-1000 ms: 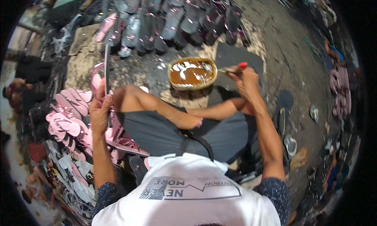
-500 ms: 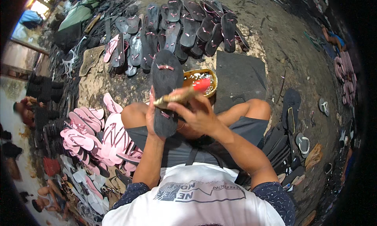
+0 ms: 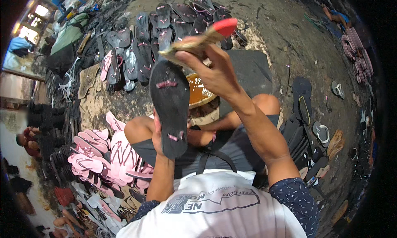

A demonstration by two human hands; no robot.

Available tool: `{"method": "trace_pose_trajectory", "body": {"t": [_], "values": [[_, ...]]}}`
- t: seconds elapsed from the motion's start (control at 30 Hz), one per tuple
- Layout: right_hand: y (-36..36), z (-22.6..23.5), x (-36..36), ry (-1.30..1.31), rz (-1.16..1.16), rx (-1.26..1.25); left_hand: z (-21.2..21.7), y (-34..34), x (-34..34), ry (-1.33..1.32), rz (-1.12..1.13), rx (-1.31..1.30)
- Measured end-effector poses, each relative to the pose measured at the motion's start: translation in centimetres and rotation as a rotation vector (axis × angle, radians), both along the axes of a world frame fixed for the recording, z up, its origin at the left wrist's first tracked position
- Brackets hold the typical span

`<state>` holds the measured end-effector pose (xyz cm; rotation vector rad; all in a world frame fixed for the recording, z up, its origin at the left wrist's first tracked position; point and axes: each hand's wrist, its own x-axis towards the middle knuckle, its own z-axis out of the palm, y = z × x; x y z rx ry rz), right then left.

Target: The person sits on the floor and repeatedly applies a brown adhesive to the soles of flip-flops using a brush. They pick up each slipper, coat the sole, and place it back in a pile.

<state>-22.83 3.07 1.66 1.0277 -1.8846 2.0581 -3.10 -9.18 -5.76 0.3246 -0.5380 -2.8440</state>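
Observation:
My left hand [image 3: 157, 135] grips a black sandal sole [image 3: 168, 108] from behind and below, its broad face turned up and its long side upright in view. Short pink strap pieces lie across the face near both ends. Above the sole's far end, my right hand [image 3: 215, 70] is closed around a brush [image 3: 188, 44] with a pale, crusted body and a red end. The brush tip is at the sole's upper edge; whether it touches, I cannot tell. A bowl of amber liquid [image 3: 205, 100] stands just right of the sole, partly covered by my right hand.
Many black soles [image 3: 142, 60] with pink strap pieces lie in rows beyond the bowl. Pink sandals [image 3: 120, 155] are piled at my left. A dark flat sheet [image 3: 252, 68] lies beyond my right knee. Black soles [image 3: 302, 95] and a grey sandal [image 3: 321, 132] lie at the right.
My right hand and the brush have moved up and away, from across the sole's middle to its far end. The sole has shifted slightly nearer to me, and the whole view has tilted a little.

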Motion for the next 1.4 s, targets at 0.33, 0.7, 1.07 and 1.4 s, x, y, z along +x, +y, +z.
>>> {"method": "trace_pose_trajectory", "body": {"t": [0.33,0.7,1.07,1.4], "values": [[0.3,-5.8,13.4,-0.287,0.168,0.121,0.8,-4.8,-5.3,0.201,0.036,-0.04],[-3.0,-4.5,5.7,0.311,0.089,0.371,0.5,-0.4,-6.3,0.307,-0.075,0.422],[7.6,-2.1,9.2,-0.25,-0.086,0.135,-7.0,-10.3,-13.0,-0.104,0.024,0.154],[8.8,-4.8,7.8,-0.341,-0.381,0.272,-8.4,-30.1,-12.2,-0.575,0.363,-0.362]]}}
